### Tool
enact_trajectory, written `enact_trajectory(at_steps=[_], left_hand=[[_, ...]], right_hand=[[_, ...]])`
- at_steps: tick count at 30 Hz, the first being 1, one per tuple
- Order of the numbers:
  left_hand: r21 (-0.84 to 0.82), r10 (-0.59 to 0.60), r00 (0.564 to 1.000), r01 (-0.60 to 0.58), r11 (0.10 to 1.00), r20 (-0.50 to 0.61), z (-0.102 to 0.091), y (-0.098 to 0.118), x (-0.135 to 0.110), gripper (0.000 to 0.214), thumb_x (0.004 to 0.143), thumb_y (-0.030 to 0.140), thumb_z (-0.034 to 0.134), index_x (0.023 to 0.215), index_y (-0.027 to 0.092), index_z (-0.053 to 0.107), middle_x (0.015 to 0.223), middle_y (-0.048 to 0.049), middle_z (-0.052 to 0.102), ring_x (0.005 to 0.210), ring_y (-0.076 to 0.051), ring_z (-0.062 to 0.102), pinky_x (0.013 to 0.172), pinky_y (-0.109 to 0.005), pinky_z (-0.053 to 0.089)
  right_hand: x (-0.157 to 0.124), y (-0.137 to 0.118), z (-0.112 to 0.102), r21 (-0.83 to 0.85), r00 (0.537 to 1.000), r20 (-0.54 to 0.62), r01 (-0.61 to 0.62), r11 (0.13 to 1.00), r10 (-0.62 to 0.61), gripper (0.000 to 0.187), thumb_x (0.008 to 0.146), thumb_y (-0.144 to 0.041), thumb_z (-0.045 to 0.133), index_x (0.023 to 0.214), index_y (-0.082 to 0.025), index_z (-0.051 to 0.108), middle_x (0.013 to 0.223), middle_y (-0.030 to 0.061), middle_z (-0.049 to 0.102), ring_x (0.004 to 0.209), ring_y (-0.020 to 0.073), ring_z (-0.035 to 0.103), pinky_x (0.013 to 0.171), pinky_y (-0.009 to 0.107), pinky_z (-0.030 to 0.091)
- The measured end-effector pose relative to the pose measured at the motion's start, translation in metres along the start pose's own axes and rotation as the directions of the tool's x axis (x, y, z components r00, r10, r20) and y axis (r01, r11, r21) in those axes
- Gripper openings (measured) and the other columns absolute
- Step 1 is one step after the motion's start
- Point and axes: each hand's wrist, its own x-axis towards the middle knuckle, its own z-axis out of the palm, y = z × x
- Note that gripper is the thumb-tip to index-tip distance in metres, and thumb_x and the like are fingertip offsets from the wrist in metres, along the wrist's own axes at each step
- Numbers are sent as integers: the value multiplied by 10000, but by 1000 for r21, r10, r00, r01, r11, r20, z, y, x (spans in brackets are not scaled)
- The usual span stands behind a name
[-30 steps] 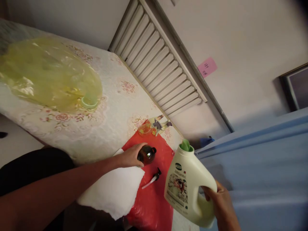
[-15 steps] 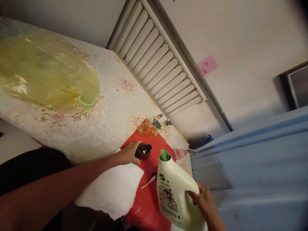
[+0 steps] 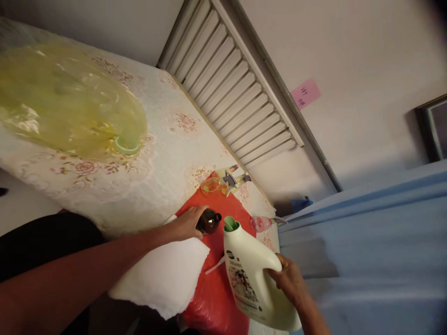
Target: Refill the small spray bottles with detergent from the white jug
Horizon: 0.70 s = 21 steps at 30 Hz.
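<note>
My left hand [image 3: 193, 222] is wrapped round a small dark brown bottle [image 3: 210, 220] with an open black neck, over a red plastic sheet [image 3: 213, 298]. In my right hand [image 3: 288, 277] is the handle of a large cream detergent jug [image 3: 249, 279], tilted to the left. A green pour spout [image 3: 231, 224] shows in the jug's mouth, close beside the bottle's neck and apart from it. Partly behind the jug, a thin white dip tube [image 3: 215, 265] lies on the red sheet. White paper towel [image 3: 165, 274] sits below my left forearm.
Behind the red sheet lie a clear spray bottle [image 3: 213, 186] with a grey trigger head and a pink spray bottle [image 3: 261, 224]. A yellow plastic bag [image 3: 70, 102] rests on the flowered tablecloth [image 3: 164, 149]. A blue curtain [image 3: 377, 246] hangs at right; a radiator [image 3: 237, 83] stands behind.
The jug in my right hand has moved left, bringing its spout nearer the brown bottle's neck. My left hand stays on the bottle, nearly still.
</note>
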Motion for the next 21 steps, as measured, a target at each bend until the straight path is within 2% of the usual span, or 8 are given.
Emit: enact_trajectory(at_steps=[11, 21], left_hand=[[10, 3, 1000, -3, 1000, -13, 2, -1, -1, 947, 554, 193, 760, 1424, 206, 387, 1345, -127, 527, 1265, -352, 463, 1051, -443, 397], [-1, 14, 1000, -14, 1000, -20, 3, -2, -2, 945, 552, 191, 775, 1416, 234, 394, 1354, -107, 531, 1271, -357, 465, 1055, -451, 401]], right_hand=[[4, -16, -3, -84, 999, 36, 9, 996, -6, 195, 596, -318, 519, 690, -179, 618, 525, -40, 535, 432, 117, 457, 457, 237, 353], [7, -18, -7, -138, 998, 70, 9, 990, 1, 198, 603, -318, 510, 697, -174, 609, 562, -20, 552, 469, 115, 468, 466, 227, 356]])
